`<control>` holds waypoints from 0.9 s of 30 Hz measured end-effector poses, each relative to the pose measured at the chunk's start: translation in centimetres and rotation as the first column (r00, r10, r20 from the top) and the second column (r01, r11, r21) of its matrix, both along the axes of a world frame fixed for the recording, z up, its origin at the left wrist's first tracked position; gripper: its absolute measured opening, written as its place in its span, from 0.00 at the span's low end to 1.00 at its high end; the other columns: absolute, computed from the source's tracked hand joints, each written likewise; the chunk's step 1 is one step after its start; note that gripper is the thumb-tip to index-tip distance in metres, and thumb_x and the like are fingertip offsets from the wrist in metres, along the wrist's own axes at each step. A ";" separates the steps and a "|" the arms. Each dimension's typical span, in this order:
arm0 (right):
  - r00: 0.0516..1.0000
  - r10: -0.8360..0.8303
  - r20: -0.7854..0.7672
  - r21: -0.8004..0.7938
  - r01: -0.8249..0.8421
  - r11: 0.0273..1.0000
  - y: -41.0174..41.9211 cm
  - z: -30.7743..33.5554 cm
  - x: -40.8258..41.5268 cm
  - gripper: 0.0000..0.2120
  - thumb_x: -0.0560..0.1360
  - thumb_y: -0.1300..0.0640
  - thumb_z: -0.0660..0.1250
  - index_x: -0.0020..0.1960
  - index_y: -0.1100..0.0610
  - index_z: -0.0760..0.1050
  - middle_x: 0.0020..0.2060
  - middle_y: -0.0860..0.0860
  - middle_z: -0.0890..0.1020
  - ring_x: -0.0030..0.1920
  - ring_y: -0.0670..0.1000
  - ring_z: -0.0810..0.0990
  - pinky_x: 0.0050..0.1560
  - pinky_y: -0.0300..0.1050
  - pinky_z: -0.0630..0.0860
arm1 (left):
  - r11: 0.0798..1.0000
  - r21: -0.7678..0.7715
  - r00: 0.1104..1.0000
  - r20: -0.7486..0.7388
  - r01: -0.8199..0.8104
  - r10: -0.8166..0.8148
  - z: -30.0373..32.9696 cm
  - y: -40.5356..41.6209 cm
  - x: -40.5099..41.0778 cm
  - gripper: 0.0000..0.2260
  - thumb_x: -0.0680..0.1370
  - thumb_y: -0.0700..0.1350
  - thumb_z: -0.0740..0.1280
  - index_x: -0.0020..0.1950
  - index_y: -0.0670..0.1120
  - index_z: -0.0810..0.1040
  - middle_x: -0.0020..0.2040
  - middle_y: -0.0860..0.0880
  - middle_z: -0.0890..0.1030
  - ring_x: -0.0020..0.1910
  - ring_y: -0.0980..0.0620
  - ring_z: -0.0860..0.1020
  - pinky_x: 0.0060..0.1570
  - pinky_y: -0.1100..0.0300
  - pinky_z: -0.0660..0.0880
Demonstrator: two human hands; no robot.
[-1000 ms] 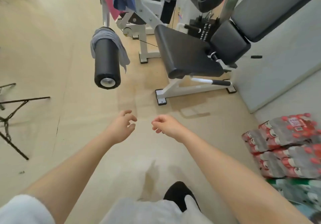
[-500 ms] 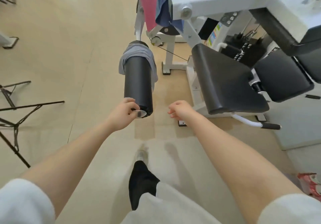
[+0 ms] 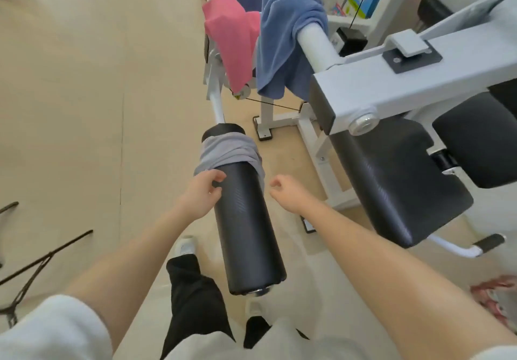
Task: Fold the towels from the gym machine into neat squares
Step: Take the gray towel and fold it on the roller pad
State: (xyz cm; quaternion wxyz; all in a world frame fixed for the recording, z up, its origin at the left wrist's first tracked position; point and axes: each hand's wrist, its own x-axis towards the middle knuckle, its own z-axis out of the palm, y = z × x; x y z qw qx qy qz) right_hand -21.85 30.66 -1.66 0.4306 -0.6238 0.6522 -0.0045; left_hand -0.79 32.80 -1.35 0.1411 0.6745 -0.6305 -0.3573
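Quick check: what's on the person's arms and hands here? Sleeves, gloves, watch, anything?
Both hands are bare: the left hand and right hand show no gloves, rings or watch. The forearms are uncovered too. Short white sleeves end near the elbows at the frame's bottom corners, in a soft, plain fabric without markings.

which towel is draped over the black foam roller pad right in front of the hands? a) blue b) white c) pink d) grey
d, the grey towel is wrapped over the far end of the black roller pad, while the pink towel and blue towel hang on the white bar further back.
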 end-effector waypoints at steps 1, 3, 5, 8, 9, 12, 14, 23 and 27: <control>0.999 -0.036 0.013 0.016 0.036 0.999 -1.2 -0.3 0.4 0.14 0.79 0.55 0.57 0.62 0.58 0.70 0.60 0.55 0.75 0.58 0.55 0.74 0.57 0.48 0.71 | 0.999 0.018 0.999 0.013 0.033 -0.033 -0.6 -2.1 0.3 0.16 0.75 0.34 0.59 0.63 0.38 0.73 0.60 0.42 0.76 0.54 0.44 0.75 0.56 0.58 0.68; 0.993 -0.116 0.023 0.026 0.115 0.993 -3.7 -0.8 1.5 0.16 0.79 0.53 0.56 0.65 0.58 0.68 0.62 0.55 0.74 0.60 0.55 0.73 0.55 0.46 0.69 | 0.994 0.085 0.996 0.046 0.070 -0.074 -1.6 -6.4 0.9 0.17 0.76 0.35 0.58 0.64 0.39 0.69 0.62 0.41 0.73 0.56 0.40 0.74 0.56 0.53 0.71; 0.984 -0.176 0.019 0.007 0.176 0.984 -6.4 -1.5 3.1 0.18 0.80 0.52 0.55 0.66 0.59 0.67 0.62 0.55 0.74 0.60 0.56 0.73 0.54 0.46 0.68 | 0.984 0.143 0.990 0.081 0.102 -0.115 -2.8 -10.7 1.7 0.19 0.77 0.37 0.57 0.68 0.40 0.65 0.67 0.42 0.68 0.59 0.40 0.73 0.55 0.52 0.72; 0.956 -0.289 0.052 0.001 0.289 0.957 -9.8 -3.4 5.9 0.18 0.80 0.53 0.53 0.66 0.60 0.67 0.64 0.57 0.73 0.59 0.54 0.73 0.57 0.47 0.70 | 0.965 0.183 0.956 0.195 0.186 -0.221 -4.5 -16.0 2.9 0.18 0.79 0.39 0.55 0.69 0.41 0.64 0.69 0.42 0.65 0.63 0.41 0.70 0.57 0.55 0.66; 0.947 -0.317 0.058 0.008 0.317 0.948 -10.7 -4.0 6.8 0.19 0.81 0.53 0.53 0.69 0.59 0.65 0.66 0.57 0.71 0.61 0.54 0.72 0.60 0.48 0.69 | 0.955 0.201 0.940 0.220 0.219 -0.262 -5.2 -17.4 3.2 0.18 0.79 0.40 0.55 0.69 0.42 0.64 0.69 0.42 0.65 0.63 0.41 0.70 0.58 0.54 0.66; 0.938 -0.346 0.017 0.080 0.344 0.936 -12.4 -5.1 9.3 0.26 0.81 0.55 0.52 0.77 0.54 0.49 0.75 0.55 0.55 0.71 0.57 0.64 0.68 0.49 0.63 | 0.888 0.284 0.861 0.263 0.362 -0.435 -7.6 -20.6 4.3 0.17 0.80 0.42 0.54 0.69 0.43 0.65 0.67 0.42 0.67 0.62 0.41 0.70 0.59 0.52 0.68; 0.949 -0.313 -0.037 0.129 0.315 0.940 -12.9 -5.9 10.0 0.28 0.81 0.57 0.52 0.77 0.50 0.43 0.77 0.53 0.46 0.73 0.57 0.59 0.71 0.49 0.59 | 0.863 0.303 0.851 0.221 0.404 -0.476 -8.7 -21.5 4.4 0.14 0.80 0.44 0.56 0.65 0.42 0.68 0.63 0.42 0.69 0.60 0.40 0.71 0.59 0.50 0.69; 0.926 -0.301 -0.226 0.113 0.332 0.936 -11.3 -6.4 11.6 0.30 0.77 0.56 0.60 0.75 0.49 0.51 0.67 0.56 0.66 0.58 0.58 0.75 0.55 0.51 0.74 | 0.637 0.458 0.746 -0.092 0.620 -0.660 -6.5 -22.4 2.3 0.09 0.80 0.44 0.57 0.53 0.41 0.73 0.45 0.47 0.74 0.49 0.52 0.72 0.52 0.63 0.65; 0.768 -0.625 0.137 0.032 0.627 0.778 -9.0 -4.0 10.8 0.14 0.78 0.60 0.57 0.62 0.53 0.71 0.52 0.54 0.79 0.51 0.54 0.77 0.53 0.49 0.75 | 0.677 0.533 0.829 -0.516 0.507 -0.215 -2.0 -21.5 0.5 0.07 0.80 0.46 0.59 0.51 0.45 0.74 0.46 0.47 0.77 0.49 0.51 0.76 0.52 0.58 0.71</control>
